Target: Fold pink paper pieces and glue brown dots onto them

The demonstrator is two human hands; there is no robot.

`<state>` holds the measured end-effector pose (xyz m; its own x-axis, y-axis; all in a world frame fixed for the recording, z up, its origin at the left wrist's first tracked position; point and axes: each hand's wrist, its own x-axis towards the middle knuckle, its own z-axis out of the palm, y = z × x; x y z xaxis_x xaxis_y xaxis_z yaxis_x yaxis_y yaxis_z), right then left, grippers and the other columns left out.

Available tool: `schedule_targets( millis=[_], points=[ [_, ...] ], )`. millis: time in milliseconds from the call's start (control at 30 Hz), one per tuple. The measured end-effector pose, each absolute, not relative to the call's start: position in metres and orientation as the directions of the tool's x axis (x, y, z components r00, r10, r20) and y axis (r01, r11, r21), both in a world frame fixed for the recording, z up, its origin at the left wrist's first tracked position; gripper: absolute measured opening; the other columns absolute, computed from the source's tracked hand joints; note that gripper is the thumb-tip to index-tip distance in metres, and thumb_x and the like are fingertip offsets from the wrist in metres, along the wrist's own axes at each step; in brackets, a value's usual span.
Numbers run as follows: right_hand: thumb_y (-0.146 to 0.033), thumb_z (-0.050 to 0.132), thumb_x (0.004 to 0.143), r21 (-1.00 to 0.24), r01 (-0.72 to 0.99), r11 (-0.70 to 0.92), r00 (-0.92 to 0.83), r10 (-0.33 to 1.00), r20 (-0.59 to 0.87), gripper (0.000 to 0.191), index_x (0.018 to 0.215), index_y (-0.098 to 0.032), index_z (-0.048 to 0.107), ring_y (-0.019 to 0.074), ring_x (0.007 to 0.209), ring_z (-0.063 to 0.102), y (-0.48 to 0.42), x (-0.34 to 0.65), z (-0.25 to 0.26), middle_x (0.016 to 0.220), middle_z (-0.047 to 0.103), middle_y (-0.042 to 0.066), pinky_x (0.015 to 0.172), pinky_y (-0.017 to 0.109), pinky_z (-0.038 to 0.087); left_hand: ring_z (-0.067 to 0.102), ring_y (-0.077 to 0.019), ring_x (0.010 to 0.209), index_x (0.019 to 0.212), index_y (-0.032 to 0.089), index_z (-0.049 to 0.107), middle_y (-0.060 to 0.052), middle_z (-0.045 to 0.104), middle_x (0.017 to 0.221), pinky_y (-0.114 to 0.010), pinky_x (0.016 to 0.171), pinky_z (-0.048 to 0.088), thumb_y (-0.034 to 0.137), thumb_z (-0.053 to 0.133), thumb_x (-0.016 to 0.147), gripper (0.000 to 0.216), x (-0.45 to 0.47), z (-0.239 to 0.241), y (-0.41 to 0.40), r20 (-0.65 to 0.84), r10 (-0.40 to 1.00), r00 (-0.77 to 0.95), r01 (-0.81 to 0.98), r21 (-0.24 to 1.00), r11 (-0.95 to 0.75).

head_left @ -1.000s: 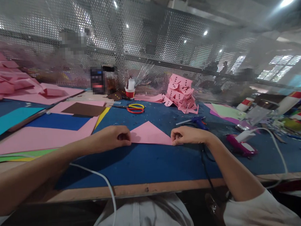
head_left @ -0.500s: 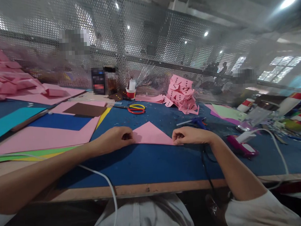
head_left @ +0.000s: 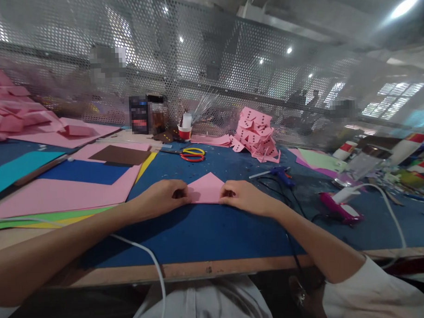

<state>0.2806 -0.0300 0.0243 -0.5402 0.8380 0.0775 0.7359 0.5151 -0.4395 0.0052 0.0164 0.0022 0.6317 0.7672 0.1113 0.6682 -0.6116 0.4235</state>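
Observation:
A folded pink paper triangle lies on the blue table mat in front of me. My left hand is closed and pinches the triangle's left corner. My right hand rests on the right part of the paper, fingers curled and pressing it down, and covers the right corner.
Sheets of pink, blue, brown, teal and green paper lie at the left. Scissors, a red cup and a pile of pink cut-outs sit further back. A blue glue gun and a pink tool with cables lie at the right. Perforated metal screen behind.
My right hand has slid left along the paper's lower edge toward my left hand, so less of the pink triangle shows. The left hand has stayed in place.

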Motion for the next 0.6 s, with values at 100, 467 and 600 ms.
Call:
schedule_targets(
  millis=[100, 467, 600],
  points=[
    [-0.030, 0.063, 0.091, -0.455, 0.735, 0.503, -0.534, 0.843, 0.070, 0.014, 0.090, -0.017, 0.069, 0.0149, 0.080, 0.061, -0.0283, 0.2831, 0.0173, 0.092, 0.069, 0.003, 0.071, 0.025, 0.040, 0.056, -0.0166, 0.065, 0.079, 0.019, 0.063, -0.001, 0.065, 0.072, -0.025, 0.060, 0.035, 0.043, 0.054, 0.087, 0.027, 0.0052, 0.0018, 0.0161, 0.123, 0.765, 0.633, 0.667, 0.415, -0.619],
    [-0.034, 0.063, 0.090, -0.455, 0.770, 0.447, -0.490, 0.871, 0.025, 0.017, 0.090, -0.018, 0.068, 0.0140, 0.076, 0.059, -0.0251, 0.2831, 0.0157, 0.089, 0.069, 0.003, 0.066, 0.024, 0.036, 0.058, -0.0174, 0.065, 0.077, 0.020, 0.063, 0.000, 0.066, 0.072, -0.025, 0.060, 0.035, 0.040, 0.054, 0.084, 0.024, 0.0075, 0.0038, 0.0172, 0.096, 0.781, 0.617, 0.698, 0.391, -0.600],
    [-0.036, 0.065, 0.089, -0.468, 0.788, 0.399, -0.454, 0.891, -0.004, 0.018, 0.092, -0.018, 0.068, 0.0141, 0.075, 0.058, -0.0264, 0.2823, 0.0168, 0.086, 0.069, 0.002, 0.064, 0.024, 0.036, 0.058, -0.0170, 0.066, 0.079, 0.020, 0.062, 0.000, 0.067, 0.073, -0.025, 0.060, 0.036, 0.039, 0.055, 0.082, 0.020, 0.0071, 0.0045, 0.0177, 0.081, 0.791, 0.606, 0.697, 0.426, -0.577]
  ],
)
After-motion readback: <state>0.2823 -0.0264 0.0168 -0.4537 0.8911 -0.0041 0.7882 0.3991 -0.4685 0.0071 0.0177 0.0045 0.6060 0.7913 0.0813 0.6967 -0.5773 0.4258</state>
